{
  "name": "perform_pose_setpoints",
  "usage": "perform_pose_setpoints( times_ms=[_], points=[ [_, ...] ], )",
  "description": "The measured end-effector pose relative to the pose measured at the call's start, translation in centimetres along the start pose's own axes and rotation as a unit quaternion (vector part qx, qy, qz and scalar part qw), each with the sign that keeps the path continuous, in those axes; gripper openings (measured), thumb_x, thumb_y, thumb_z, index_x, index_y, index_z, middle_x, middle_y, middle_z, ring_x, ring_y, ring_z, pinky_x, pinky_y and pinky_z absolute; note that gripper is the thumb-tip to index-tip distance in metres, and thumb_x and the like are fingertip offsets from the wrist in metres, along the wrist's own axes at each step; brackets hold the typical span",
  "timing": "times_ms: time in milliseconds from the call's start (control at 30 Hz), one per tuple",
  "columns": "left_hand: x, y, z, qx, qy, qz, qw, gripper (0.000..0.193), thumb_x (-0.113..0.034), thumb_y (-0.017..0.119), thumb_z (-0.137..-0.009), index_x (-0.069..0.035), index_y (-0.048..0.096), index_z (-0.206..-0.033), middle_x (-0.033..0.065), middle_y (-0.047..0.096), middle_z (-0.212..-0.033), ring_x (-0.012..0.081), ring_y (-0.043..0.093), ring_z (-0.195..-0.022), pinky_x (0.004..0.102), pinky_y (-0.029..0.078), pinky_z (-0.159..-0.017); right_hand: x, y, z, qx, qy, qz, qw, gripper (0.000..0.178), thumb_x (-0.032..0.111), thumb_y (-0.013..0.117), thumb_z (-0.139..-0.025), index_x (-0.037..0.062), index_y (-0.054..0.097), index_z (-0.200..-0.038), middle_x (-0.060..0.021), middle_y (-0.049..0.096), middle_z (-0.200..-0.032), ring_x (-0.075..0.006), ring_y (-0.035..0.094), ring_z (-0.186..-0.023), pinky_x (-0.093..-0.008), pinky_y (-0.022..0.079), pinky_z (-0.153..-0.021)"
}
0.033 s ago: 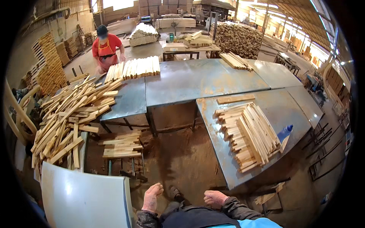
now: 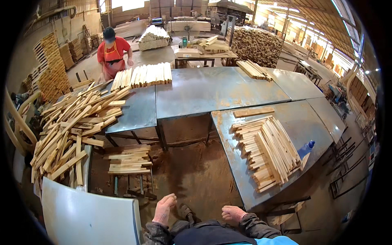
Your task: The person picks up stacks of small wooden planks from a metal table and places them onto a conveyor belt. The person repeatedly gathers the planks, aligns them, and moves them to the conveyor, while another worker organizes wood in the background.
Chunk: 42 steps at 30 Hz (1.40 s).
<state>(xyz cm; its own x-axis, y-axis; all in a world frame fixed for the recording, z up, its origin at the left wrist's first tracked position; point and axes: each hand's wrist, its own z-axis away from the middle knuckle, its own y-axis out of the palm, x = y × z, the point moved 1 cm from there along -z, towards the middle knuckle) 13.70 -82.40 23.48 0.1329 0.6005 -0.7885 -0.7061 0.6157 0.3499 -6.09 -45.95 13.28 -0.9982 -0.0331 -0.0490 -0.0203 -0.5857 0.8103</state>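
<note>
In the head view both hands hang empty and loosely curled low in the frame, the left hand (image 2: 164, 209) nearest the small stand of stacked slats (image 2: 128, 160), the right hand (image 2: 233, 213) near the desk (image 2: 228, 134) carrying the neat slat pile (image 2: 267, 151). Squaring up to that pile before taking slats seems wise. The forearms are cut off below, and the fingertips are too small to read.

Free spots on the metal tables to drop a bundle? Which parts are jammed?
Bare: the middle table between the slat row and the small far bundle; also the right table's far end past the single board. Crowded: the loose heap at left and the stacked slats by the blue bottle. Both hands, left and right, are empty.
</note>
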Motion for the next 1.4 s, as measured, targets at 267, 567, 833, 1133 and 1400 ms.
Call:
perform_pose_setpoints(
  times_ms=[267, 567, 833, 1133, 1400],
  points=[
    [-10.7, 5.7, -16.7, 0.108, 0.013, -0.097, 0.989, 0.042, -0.018, 0.069, -0.106, 0.004, 0.067, -0.142, 0.0116, 0.072, -0.138, 0.0173, 0.065, -0.127, 0.0305, 0.05, -0.111, 9.9, 10.3, -6.0, -0.354, -0.119, 0.276, 0.886, 0.022, 0.029, 0.067, -0.109, 0.0107, 0.062, -0.119, -0.0002, 0.061, -0.089, -0.0121, 0.058, -0.071, -0.0274, 0.051, -0.063],
    [-11.5, 6.0, -29.8, 0.036, -0.122, -0.08, 0.989, 0.046, -0.025, 0.069, -0.105, 0.0, 0.066, -0.144, 0.0097, 0.073, -0.13, 0.0197, 0.068, -0.114, 0.0331, 0.053, -0.101, 26.6, 14.1, -17.0, -0.331, -0.107, 0.257, 0.901, 0.016, 0.027, 0.068, -0.107, 0.013, 0.061, -0.111, 0.0002, 0.058, -0.084, -0.0128, 0.057, -0.068, -0.0287, 0.052, -0.065],
    [-20.4, 10.0, -42.5, -0.059, -0.111, -0.075, 0.989, 0.045, -0.027, 0.07, -0.105, -0.001, 0.068, -0.142, 0.0085, 0.073, -0.128, 0.0204, 0.069, -0.113, 0.034, 0.054, -0.102, 48.7, 22.5, -28.2, -0.212, -0.128, 0.282, 0.927, 0.021, 0.017, 0.064, -0.107, 0.0184, 0.048, -0.094, 0.0045, 0.042, -0.076, -0.0103, 0.046, -0.063, -0.0273, 0.036, -0.053],
    [-25.5, 10.8, -59.3, -0.107, -0.102, -0.022, 0.989, 0.046, -0.029, 0.074, -0.103, -0.003, 0.069, -0.141, 0.0048, 0.074, -0.123, 0.0179, 0.07, -0.107, 0.0339, 0.054, -0.098, 62.1, 34.9, -41.4, -0.131, -0.103, 0.271, 0.948, 0.018, 0.016, 0.063, -0.108, 0.0155, 0.051, -0.095, 0.0034, 0.046, -0.079, -0.0109, 0.047, -0.065, -0.0278, 0.036, -0.055],
    [-30.2, -1.3, -82.5, -0.185, 0.032, -0.107, 0.976, 0.042, -0.021, 0.074, -0.096, -0.003, 0.071, -0.134, -0.0016, 0.065, -0.096, 0.0091, 0.055, -0.085, 0.0283, 0.046, -0.072, 72.0, 38.8, -53.6, -0.133, -0.016, 0.344, 0.929, 0.004, 0.013, 0.051, -0.109, 0.014, 0.053, -0.105, -0.0001, 0.049, -0.087, -0.0137, 0.045, -0.072, -0.0275, 0.039, -0.063]
  ],
)
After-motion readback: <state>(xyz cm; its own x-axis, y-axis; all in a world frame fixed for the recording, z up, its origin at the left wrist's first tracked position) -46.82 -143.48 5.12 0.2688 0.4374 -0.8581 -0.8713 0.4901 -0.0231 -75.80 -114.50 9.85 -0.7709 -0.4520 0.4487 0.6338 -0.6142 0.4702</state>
